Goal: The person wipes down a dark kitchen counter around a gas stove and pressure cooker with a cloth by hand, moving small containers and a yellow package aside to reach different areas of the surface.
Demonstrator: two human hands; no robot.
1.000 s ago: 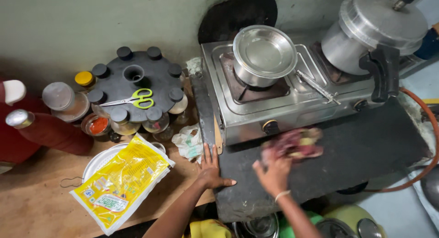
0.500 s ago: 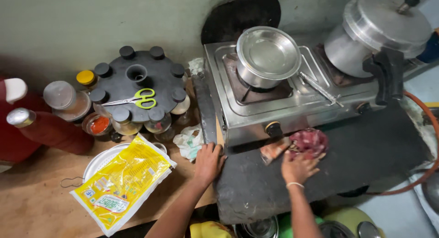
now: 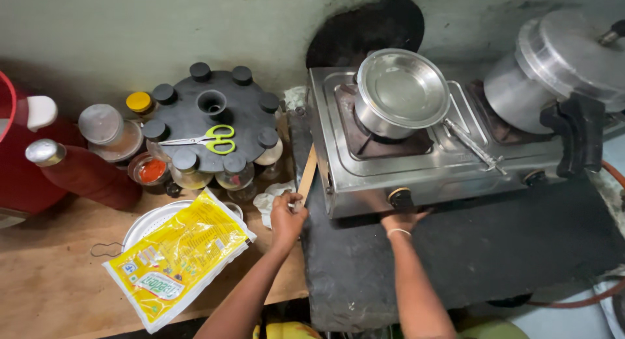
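My left hand (image 3: 286, 216) grips the lower end of a flat wooden stick (image 3: 307, 172), which leans along the left side of the steel two-burner gas stove (image 3: 364, 176). My right hand (image 3: 400, 220) reaches under the stove's front edge just below the left knob (image 3: 401, 197). Its fingers are hidden beneath the stove, and no cloth shows in it. The stove stands on a black stone slab (image 3: 482, 254). A steel bowl (image 3: 400, 92) sits on the left burner and a pressure cooker (image 3: 560, 72) on the right one.
Metal tongs (image 3: 473, 146) lie on the stove top. To the left stands a round black spice rack (image 3: 247, 111) with green-handled scissors (image 3: 209, 138) on it. Nearby are a yellow packet (image 3: 176, 259) on a white plate (image 3: 144, 226), a red bottle (image 3: 81, 175) and a crumpled white wrapper (image 3: 265, 202).
My right hand, which was wiping the slab with a reddish cloth, has moved left and under the stove front; the cloth is out of sight. My left hand lifted off the slab edge and took the stick.
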